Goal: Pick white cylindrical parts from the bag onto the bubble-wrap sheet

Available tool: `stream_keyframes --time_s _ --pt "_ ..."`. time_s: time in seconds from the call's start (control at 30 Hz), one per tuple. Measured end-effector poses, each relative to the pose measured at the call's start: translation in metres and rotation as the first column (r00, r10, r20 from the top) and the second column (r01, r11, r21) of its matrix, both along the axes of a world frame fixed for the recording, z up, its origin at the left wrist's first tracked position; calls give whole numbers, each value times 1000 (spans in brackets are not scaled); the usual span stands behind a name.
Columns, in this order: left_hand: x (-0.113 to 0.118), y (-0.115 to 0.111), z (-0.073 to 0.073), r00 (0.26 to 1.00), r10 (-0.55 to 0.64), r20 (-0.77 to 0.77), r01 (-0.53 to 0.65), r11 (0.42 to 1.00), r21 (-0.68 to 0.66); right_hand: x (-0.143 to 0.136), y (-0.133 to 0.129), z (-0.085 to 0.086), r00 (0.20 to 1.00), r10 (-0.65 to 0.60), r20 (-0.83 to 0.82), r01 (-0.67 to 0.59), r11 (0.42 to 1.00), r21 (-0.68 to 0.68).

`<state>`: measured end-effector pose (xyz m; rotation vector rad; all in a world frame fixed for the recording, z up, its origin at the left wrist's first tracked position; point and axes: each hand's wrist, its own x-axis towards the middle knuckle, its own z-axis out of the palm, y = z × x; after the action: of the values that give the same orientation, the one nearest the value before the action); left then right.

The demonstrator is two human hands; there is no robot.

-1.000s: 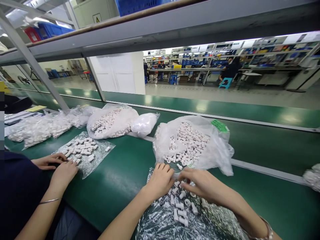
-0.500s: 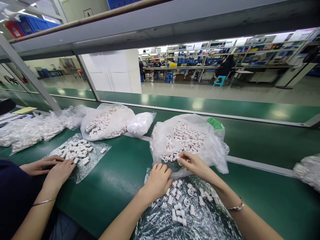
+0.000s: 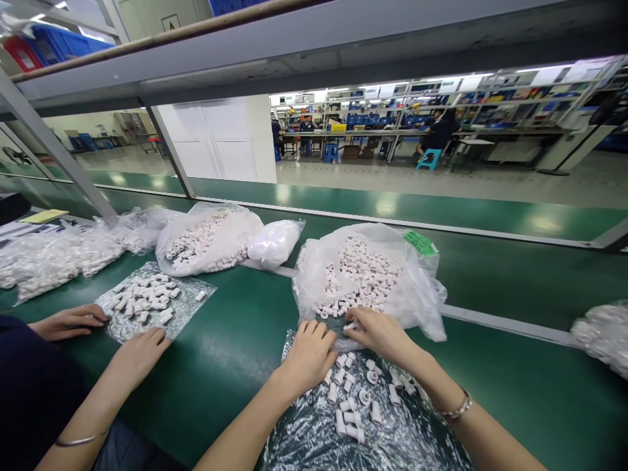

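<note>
Fingers curled, my left hand [image 3: 308,353] is closed at the near lip of a large translucent plastic bag [image 3: 417,297]; its fingertips are partly hidden. Many small white plastic fittings [image 3: 367,268] fill that bag. My right hand [image 3: 377,333] is at the bag's mouth, thumb and forefinger pinched around a white plastic fitting [image 3: 350,325], which shows only in part. Below my hands lies a clear crinkled plastic sheet or flat bag [image 3: 314,435] with several loose fittings [image 3: 349,418] scattered on it, some standing and some on their sides.
On the left, a co-worker's two hands [image 3: 140,360] rest by another clear sheet [image 3: 189,304] with piled fittings. Behind are a second filled bag [image 3: 245,229], a small white bag [image 3: 275,243] and several packed bags [image 3: 59,258]. A shelf beam [image 3: 314,65] crosses above the green table [image 3: 220,366].
My right hand has lowered slightly at the bag's mouth, fingers still pinched. My left hand has stayed put. The co-worker's hands have moved apart, one toward the sheet's near edge.
</note>
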<state>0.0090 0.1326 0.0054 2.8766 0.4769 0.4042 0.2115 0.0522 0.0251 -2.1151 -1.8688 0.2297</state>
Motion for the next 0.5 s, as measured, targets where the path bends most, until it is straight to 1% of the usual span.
stream_keyframes --time_s 0.07,0.1,0.13,0.17,0.2,0.23,0.27,0.3,0.33,0.37,0.4,0.43,0.47,0.5 --pt "0 0 0 1000 -5 -1 5 1000 -6 -2 -1 -1 997 53 57 -51 998 -38" --pt "0 0 -1 1000 -8 -1 8 1000 -7 -2 -1 0 997 53 56 -51 998 -45" --pt "0 0 -1 1000 -8 0 8 1000 -7 -3 0 2 999 40 20 -39 998 -40" --pt "0 0 -1 1000 -8 2 8 1000 -5 -3 0 5 998 26 -66 -28 999 -30" --pt "0 0 -2 1000 -6 4 6 1000 -3 -3 1 8 979 12 -203 -16 1000 -17" --pt "0 1 -2 1000 -4 5 4 1000 0 -3 1 12 924 -2 -383 -1 1000 -9" --pt "0 1 -2 1000 -3 4 3 1000 4 -3 2 17 816 -16 -578 12 1000 -11" --pt "0 1 -2 1000 -2 2 2 1000 8 -3 2 21 660 -31 -750 24 1000 -21" --pt "0 1 -2 1000 -2 -1 2 1000 12 -2 1 25 486 -46 -872 32 999 -35" --pt "0 1 -2 1000 -2 -3 2 1000 14 -2 1 29 328 -58 -943 39 998 -48" --pt "0 1 -2 1000 -1 -4 1 1000 15 -2 0 32 209 -60 -976 50 997 -50" --pt "0 1 -2 1000 -2 -5 2 1000 14 -1 0 35 137 -48 -989 59 997 -40" --pt "0 0 -1 1000 -2 -4 2 1000 11 0 0 37 111 -32 -993 70 997 -24" --pt "0 0 -1 1000 -3 -2 3 1000 7 1 -1 38 126 -22 -992 84 996 -11"
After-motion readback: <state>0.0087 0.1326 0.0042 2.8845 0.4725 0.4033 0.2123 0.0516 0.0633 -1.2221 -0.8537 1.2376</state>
